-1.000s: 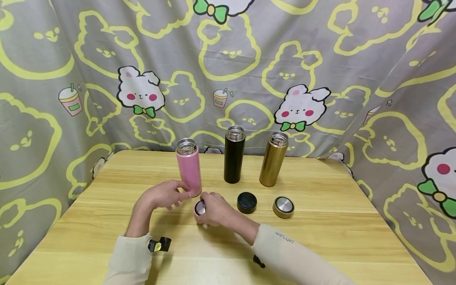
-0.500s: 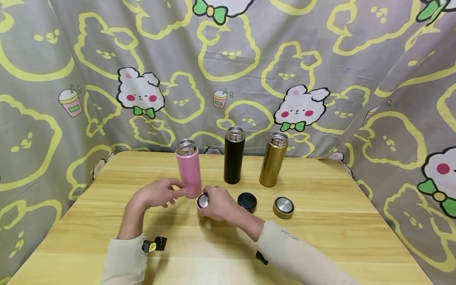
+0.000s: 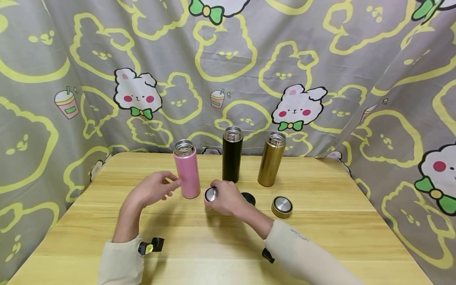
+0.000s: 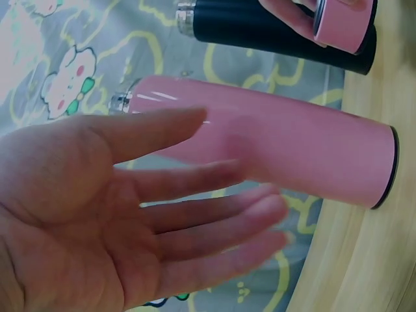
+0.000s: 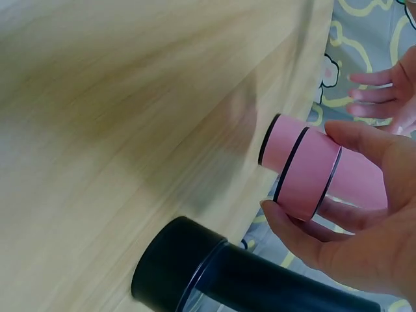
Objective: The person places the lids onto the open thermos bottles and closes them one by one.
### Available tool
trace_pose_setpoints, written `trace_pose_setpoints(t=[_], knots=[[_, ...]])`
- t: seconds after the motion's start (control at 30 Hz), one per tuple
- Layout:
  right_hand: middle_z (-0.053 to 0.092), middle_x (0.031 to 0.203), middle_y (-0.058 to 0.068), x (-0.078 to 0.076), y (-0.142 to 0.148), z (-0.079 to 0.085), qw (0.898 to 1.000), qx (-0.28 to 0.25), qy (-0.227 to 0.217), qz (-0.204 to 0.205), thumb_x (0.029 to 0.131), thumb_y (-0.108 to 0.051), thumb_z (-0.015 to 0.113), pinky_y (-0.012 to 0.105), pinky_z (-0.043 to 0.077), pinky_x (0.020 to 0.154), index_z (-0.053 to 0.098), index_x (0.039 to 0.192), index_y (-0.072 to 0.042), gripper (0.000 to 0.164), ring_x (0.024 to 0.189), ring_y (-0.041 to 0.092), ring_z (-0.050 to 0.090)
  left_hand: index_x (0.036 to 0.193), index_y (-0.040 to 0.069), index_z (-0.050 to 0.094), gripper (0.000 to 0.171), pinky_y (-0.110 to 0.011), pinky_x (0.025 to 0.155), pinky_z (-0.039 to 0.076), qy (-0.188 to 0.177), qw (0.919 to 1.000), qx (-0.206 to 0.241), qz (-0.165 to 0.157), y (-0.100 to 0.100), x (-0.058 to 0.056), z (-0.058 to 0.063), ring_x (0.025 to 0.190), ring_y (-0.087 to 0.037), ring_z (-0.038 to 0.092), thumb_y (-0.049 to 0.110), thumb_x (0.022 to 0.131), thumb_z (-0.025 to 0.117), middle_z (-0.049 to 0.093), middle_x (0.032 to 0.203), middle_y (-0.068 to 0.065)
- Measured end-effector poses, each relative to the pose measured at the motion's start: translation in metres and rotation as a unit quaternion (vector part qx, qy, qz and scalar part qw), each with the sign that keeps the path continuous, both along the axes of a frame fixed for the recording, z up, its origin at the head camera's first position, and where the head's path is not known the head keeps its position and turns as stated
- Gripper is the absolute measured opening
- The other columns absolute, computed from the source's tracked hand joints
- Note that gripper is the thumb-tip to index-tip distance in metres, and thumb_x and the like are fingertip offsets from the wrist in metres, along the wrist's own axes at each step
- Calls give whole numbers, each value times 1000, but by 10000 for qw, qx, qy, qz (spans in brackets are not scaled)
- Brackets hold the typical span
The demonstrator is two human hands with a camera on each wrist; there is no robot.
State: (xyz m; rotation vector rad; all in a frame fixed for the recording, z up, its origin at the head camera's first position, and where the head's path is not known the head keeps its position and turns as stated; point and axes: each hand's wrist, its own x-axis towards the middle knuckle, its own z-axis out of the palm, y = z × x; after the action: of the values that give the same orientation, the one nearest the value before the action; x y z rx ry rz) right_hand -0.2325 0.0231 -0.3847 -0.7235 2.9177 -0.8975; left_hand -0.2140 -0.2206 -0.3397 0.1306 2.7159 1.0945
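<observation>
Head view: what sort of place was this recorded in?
Probably a makeshift indoor recording booth, though the room beyond is hidden: cartoon-print cloth hangs behind and to both sides of a wood-grain table, where three open flasks stand upright.

Pink lid [image 3: 211,194], black lid [image 3: 249,198] partly hidden; sleeve lettering [image 3: 300,235] blurred.

– How does the pink bottle [image 3: 187,174] look?
– Smooth and glossy, with a shiny metal neck [image 3: 184,151].
– And the gold bottle [image 3: 271,164]?
– It has a metallic sheen. The desk [image 3: 213,245] is smooth, wood-grained; the backdrop [image 3: 164,51], creased cloth.
</observation>
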Motion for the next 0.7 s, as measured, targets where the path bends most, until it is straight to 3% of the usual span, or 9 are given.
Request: trace_pose_setpoints(t=[0.07, 0.2, 0.4, 0.53, 0.7], knots=[[69, 94, 4, -1, 3, -1, 10000, -25, 57, -25, 79, -26, 81, 28, 53, 71, 68, 106, -8, 35, 82, 15, 63, 131, -1, 58, 48, -40, 76, 58, 250, 9993, 20, 284, 1, -1, 2, 90, -26, 69, 37, 102, 61, 70, 113, -21], [69, 94, 5, -2, 9, -2, 9998, -26, 148, -119, 79, -27, 81, 29, 53, 71, 67, 108, -6, 38, 81, 16, 63, 144, -1, 46, 67, -46, 82, 56, 703, 9942, 51, 813, 5, -4, 4, 105, -37, 68, 47, 99, 62, 65, 126, -27], [68, 95, 8, -3, 16, -3, 9993, -69, 87, -365, 77, -27, 82, 30, 53, 70, 64, 114, -3, 48, 81, 18, 63, 158, 6, 25, 100, -52, 93, 53, 1227, 9791, 579, 1515, 15, -8, 0, 123, -39, 57, 65, 89, 65, 57, 136, -26], [68, 94, 7, -4, 19, -2, 9988, -84, 76, -466, 76, -28, 83, 31, 53, 70, 63, 113, -5, 47, 80, 19, 63, 163, 14, 12, 109, -56, 99, 49, 1347, 9704, 922, 1782, 25, -11, -4, 130, -40, 52, 70, 85, 66, 50, 143, -25], [69, 94, 7, -5, 22, -2, 9985, -111, 179, -506, 76, -27, 83, 32, 53, 70, 64, 110, -5, 45, 81, 20, 64, 164, 21, 8, 109, -59, 103, 46, 1559, 9618, 1171, 1922, 36, -17, -14, 135, -41, 47, 60, 85, 73, 44, 150, -25]])
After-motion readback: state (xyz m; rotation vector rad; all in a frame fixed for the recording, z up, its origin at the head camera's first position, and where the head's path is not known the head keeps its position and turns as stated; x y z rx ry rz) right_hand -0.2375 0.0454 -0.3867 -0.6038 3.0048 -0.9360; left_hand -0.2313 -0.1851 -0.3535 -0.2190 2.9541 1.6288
